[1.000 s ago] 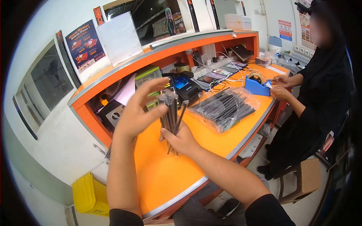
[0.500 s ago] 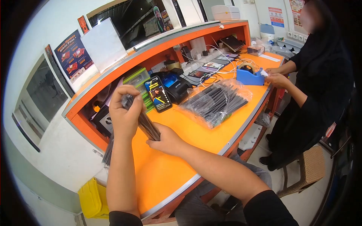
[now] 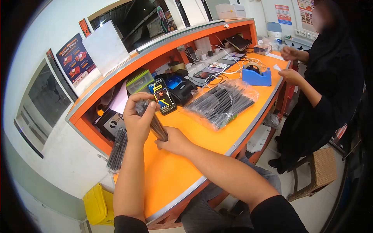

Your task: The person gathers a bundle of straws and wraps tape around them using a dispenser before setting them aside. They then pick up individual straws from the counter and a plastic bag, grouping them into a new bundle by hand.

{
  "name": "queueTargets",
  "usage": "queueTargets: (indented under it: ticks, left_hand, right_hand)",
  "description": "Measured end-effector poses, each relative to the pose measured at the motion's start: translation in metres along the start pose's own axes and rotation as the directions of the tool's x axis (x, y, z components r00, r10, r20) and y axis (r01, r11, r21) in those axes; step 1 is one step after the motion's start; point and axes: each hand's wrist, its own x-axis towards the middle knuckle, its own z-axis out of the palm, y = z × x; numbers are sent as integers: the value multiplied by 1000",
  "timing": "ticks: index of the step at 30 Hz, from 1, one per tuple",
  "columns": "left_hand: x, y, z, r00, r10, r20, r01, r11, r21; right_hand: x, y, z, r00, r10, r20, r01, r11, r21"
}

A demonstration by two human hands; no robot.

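Both hands are on a bundle of dark straws (image 3: 157,129) in clear plastic, held tilted above the orange counter. My left hand (image 3: 139,116) is closed round its upper end, where the plastic is bunched up. Lower down, my right hand (image 3: 175,140) grips the other end, fingers partly hidden behind it. Just beyond the bundle a phone (image 3: 163,97) leans upright with its screen lit. To the right lies a clear plastic bag of black straws (image 3: 223,103). More wrapped black straws (image 3: 117,151) are beside my left forearm at the counter's left edge.
A blue tape dispenser (image 3: 256,77) stands on the orange counter (image 3: 182,163), near cables (image 3: 221,79) and a black printer-like device (image 3: 182,92). At the right stands a person in black (image 3: 330,85), holding a small white piece. A stool (image 3: 320,171) and a yellow bin (image 3: 97,204) are on the floor.
My left hand and the bundle's upper end have moved right and slightly down. The co-worker's hands have moved away from the tape dispenser with the white piece.
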Motion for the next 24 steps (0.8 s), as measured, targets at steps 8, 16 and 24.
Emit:
queueTargets:
  ticks: [8, 16, 24]
  left_hand:
    - [2, -20, -21, 971, 223, 84, -238, 900, 366]
    - [-4, -14, -7, 986, 166, 6, -163, 962, 218]
    - [-2, -19, -6, 985, 158, 74, -169, 967, 190]
  right_hand:
    - [-1, 2, -2, 999, 18, 47, -17, 1000, -21]
    - [0, 6, 0, 998, 43, 37, -42, 999, -7]
    - [1, 2, -5, 1000, 29, 4, -29, 994, -106]
